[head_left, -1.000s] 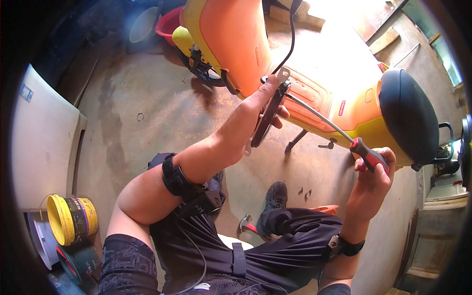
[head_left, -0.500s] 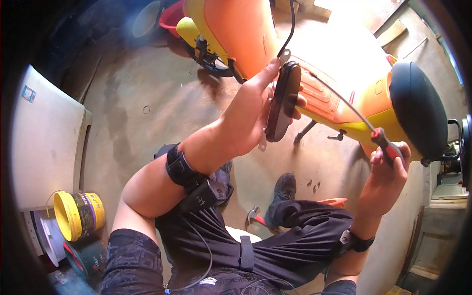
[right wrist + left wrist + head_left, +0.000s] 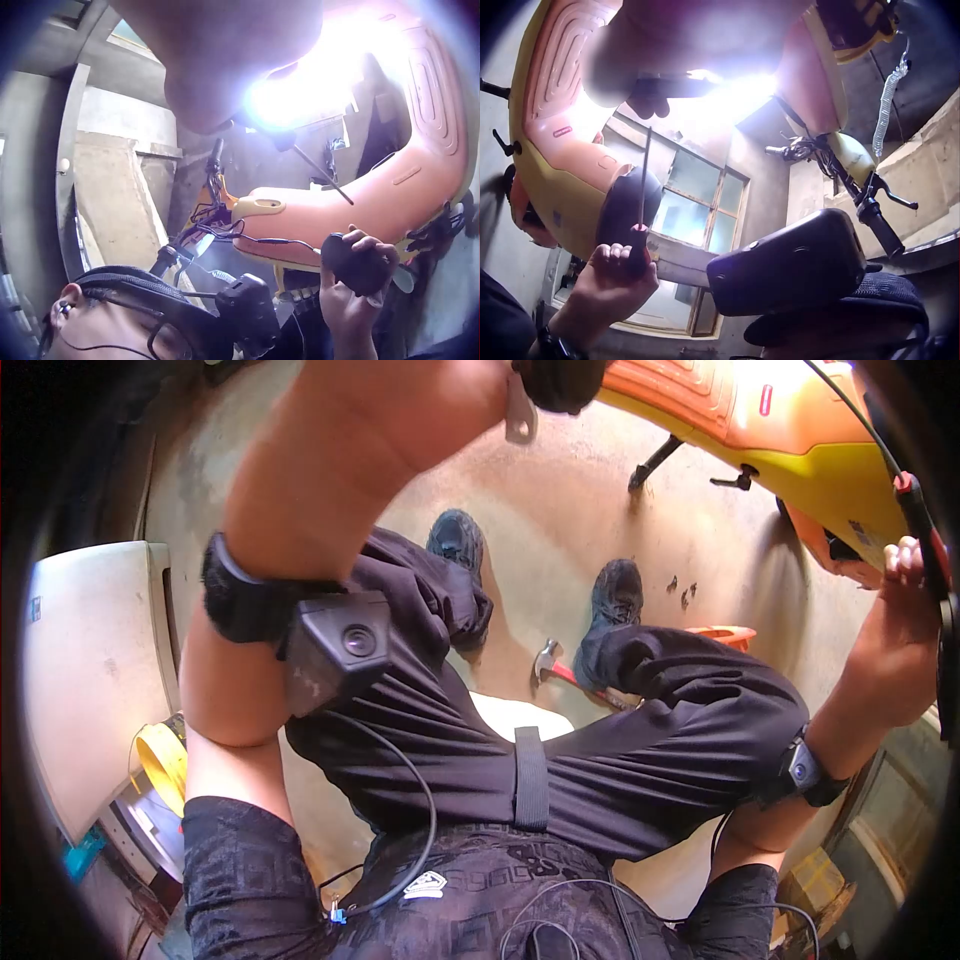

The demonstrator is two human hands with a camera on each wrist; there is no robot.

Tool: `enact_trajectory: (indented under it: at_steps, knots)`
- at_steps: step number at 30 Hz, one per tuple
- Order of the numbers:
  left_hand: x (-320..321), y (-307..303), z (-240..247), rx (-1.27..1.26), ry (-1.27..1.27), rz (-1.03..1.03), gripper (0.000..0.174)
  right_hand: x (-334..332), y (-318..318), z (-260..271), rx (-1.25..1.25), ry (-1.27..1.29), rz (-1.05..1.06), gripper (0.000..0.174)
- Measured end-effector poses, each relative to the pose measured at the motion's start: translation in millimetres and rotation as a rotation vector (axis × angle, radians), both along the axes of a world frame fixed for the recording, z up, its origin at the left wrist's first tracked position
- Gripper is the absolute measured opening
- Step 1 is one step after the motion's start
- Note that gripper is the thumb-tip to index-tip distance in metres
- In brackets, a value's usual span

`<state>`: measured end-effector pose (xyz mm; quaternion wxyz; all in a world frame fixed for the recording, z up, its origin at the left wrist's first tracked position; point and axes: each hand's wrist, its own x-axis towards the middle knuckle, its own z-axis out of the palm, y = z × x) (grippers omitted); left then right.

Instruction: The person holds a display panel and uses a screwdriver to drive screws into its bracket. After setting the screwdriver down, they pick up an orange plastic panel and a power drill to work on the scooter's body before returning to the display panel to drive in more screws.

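Note:
At the top of the head view my left hand [image 3: 430, 410] grips a dark oval part [image 3: 565, 385] with a metal tab [image 3: 520, 415]. The right wrist view shows fingers curled round this part [image 3: 356, 266], and a cable [image 3: 281, 241] leads to it along the orange bodywork. Far right, my right hand [image 3: 900, 615] holds a screwdriver [image 3: 925, 530] by its red and black handle. Its shaft [image 3: 322, 172] points toward the part, the tip apart from it. In the left wrist view the screwdriver [image 3: 639, 244] stands upright in the fist.
An orange and yellow scooter [image 3: 830, 485] stands ahead on its kickstand [image 3: 655, 463]. A claw hammer [image 3: 550, 660] lies on the floor between the legs, with an orange piece [image 3: 730, 633] beyond the knee. Left are a white cabinet [image 3: 100, 670] and a yellow bucket [image 3: 163, 760].
The head view has tilted down, so both hands sit nearer its edges. The screwdriver tip, earlier at the part, has drawn away to the right. The left hand turned the part's dark face into view.

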<state>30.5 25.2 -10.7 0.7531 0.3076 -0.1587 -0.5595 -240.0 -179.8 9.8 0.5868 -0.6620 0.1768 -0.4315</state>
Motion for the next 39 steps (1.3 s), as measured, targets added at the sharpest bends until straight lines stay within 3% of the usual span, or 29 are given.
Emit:
enact_trajectory:
  at_steps: [2,4,5,9,12,16,18,20,22,24,27,29,32,36,39]
  knots:
    - [2.2,3.1,-5.3,0.017,-0.013,0.010,0.051,3.4,5.5,1.4,-0.146,0.097,-0.119,0.035]
    - [3.1,3.7,-11.6,0.041,-0.023,0.017,0.051,0.5,9.4,-13.3,-0.581,0.176,-0.288,0.032]
    - [3.4,3.9,-13.6,0.050,-0.025,0.023,0.051,6.5,16.8,-13.7,-0.575,0.187,-0.286,0.032]
    - [5.3,3.2,-17.9,0.073,-0.032,0.036,0.051,3.2,19.7,-15.5,-0.502,0.471,-0.061,0.030]
    - [4.8,1.2,-20.0,0.083,-0.036,0.043,0.051,5.9,34.5,-30.7,-0.587,0.697,-0.022,0.028]
    - [0.5,2.2,-18.7,0.095,-0.045,0.051,0.051,13.3,69.7,-25.0,-0.672,0.857,0.314,0.031]
    - [-1.8,3.5,-17.7,0.097,-0.056,0.053,0.050,5.1,105.7,-28.8,-0.766,0.735,0.167,0.027]
    - [-7.3,3.9,-17.6,0.097,-0.061,0.054,0.050,9.6,132.7,-25.2,-0.800,0.621,0.173,0.024]
    - [-9.7,5.2,-17.0,0.094,-0.065,0.056,0.050,18.9,135.2,-14.8,-0.757,0.442,0.497,0.029]
    - [-14.5,7.7,-14.7,0.094,-0.081,0.056,0.050,18.1,137.3,-20.5,-0.764,0.231,0.591,0.032]
    - [-13.2,11.7,-13.5,0.083,-0.104,0.053,0.050,17.9,139.2,-21.9,-0.798,0.216,0.507,0.031]
    - [-15.9,15.6,-11.6,0.082,-0.122,0.056,0.050,14.6,131.3,-31.8,-0.852,-0.012,0.526,0.028]
    - [-19.4,17.1,-12.7,0.089,-0.129,0.062,0.050,8.9,137.8,-30.7,-0.857,-0.121,0.495,0.028]
    - [-17.3,14.9,-14.7,0.108,-0.123,0.073,0.049,3.3,160.9,8.8,-0.861,0.486,0.300,0.029]
    - [-13.2,11.7,-16.7,0.102,-0.124,0.079,0.049,16.1,175.2,2.6,-0.792,0.609,0.154,0.029]
